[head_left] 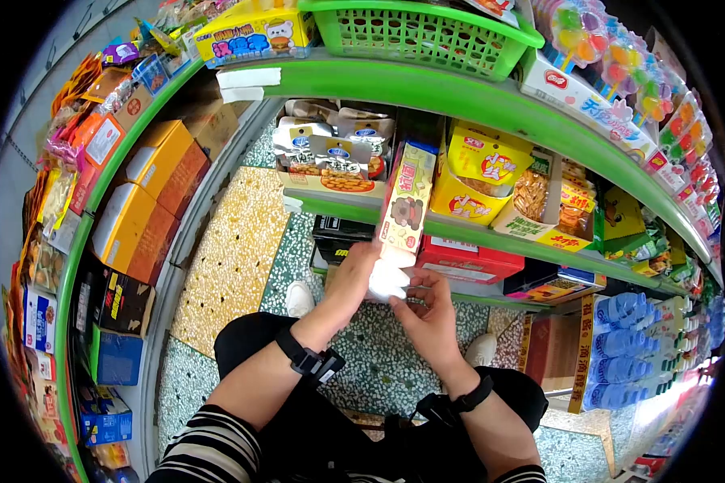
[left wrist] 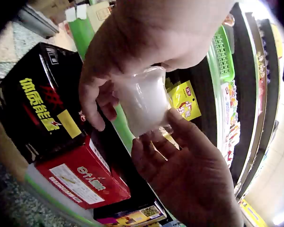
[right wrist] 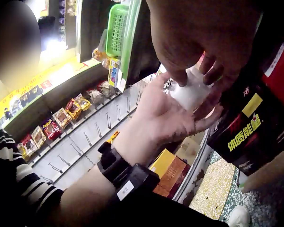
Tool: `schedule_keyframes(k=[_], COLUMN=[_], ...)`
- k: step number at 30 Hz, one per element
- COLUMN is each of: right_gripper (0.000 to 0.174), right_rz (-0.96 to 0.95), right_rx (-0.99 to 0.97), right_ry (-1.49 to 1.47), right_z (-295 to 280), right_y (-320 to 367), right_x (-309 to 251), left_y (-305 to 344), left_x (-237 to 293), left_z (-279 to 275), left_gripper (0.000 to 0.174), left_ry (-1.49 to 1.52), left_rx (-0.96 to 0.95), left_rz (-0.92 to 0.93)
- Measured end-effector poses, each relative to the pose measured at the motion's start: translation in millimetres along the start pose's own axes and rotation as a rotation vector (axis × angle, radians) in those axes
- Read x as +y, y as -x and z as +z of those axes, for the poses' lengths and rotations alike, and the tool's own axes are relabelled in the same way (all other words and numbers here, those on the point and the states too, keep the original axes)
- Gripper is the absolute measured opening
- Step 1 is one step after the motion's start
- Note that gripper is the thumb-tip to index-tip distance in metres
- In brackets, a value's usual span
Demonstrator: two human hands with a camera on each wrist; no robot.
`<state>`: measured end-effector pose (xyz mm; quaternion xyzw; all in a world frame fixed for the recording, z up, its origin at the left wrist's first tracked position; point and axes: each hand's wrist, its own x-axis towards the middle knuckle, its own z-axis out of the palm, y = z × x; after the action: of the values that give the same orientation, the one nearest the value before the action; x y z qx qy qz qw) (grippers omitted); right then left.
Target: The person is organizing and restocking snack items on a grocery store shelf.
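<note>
And here's the big sweep: 1 curved shelf unit, its green edge (head_left: 330, 76) arching in front of me. To my left, 2 orange-and-brown boxes (head_left: 165, 157), 1 sitting higher than the other. Up top, 1 green basket (head_left: 427, 40); lower down, 1 red box (head_left: 467, 262). The blue bottles (head_left: 620, 346) on my right are packed too tight to count. Now 1 long bear carton (head_left: 411, 201), its near end right by my fingers; whether they touch it, I can't tell. Down below, 2 pale shoes, mine.

In come my 2 hands! My left hand (head_left: 353, 278) has its fingers curled round 1 side of the white packet (left wrist: 144, 101); my right hand (left wrist: 191, 175) pinches a corner, thumb on the face, fingers bent behind. The packet sits between them, in front of the lower shelves. The wrap looks thin and slick, so the good touch, I'd judge, is light: steady support from the left, a small firm pinch of the film from the right, no squeezing the middle, no sudden tug. That's 1 packet; how many pieces are inside, I can't tell.
</note>
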<state>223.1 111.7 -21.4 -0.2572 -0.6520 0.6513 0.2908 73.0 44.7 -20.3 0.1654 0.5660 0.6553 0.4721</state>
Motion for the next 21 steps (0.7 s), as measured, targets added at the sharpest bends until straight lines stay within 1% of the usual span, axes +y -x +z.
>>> schedule_keyframes(k=[3,4,7,8,11,12,15,17,18,21], right_gripper=[0.047,0.038,0.027,0.019,0.018,0.019,0.025,0.03,0.041,0.047], right_rz=[-0.031,-0.035,-0.035,-0.007,0.039,0.081,0.212,0.292,0.346,0.407], right_rx=[-0.052,-0.043,-0.071,-0.042,-0.028,-0.029,-0.053,-0.097,-0.134,-0.259], right_ry=[0.053,0.032,0.0,-0.047,-0.127,-0.154,-0.232,-0.282,-0.28,-0.347], right_z=[3,4,-11,-18,-36,-40,-40,-34,-30,-14], right_y=[3,5,-3,-5,-13,-14,-13,-9,-7,2], right_x=[-4,-12,-7,-8,-14,-15,-17,-17,-16,-15], left_y=[4,-1,2,5,28,22,32,32,32,27], left_x=[14,11,17,18,39,29,42,37,36,26], left_z=[8,5,-1,-8,-20,-36,-53,-64,-68,-80], left_gripper=[0.048,0.048,0.049,0.049,0.051,0.056,0.054,0.055,0.055,0.055], left_ry=[-0.128,-0.07,0.008,-0.001,-0.081,-0.147,-0.192,-0.238,-0.259,-0.371], left_rx=[-0.053,-0.039,-0.122,-0.142,-0.189,-0.265,-0.388,-0.488,-0.527,-0.62], left_rz=[0.114,0.126,0.108,0.074,-0.061,-0.045,-0.204,-0.204,-0.214,-0.19])
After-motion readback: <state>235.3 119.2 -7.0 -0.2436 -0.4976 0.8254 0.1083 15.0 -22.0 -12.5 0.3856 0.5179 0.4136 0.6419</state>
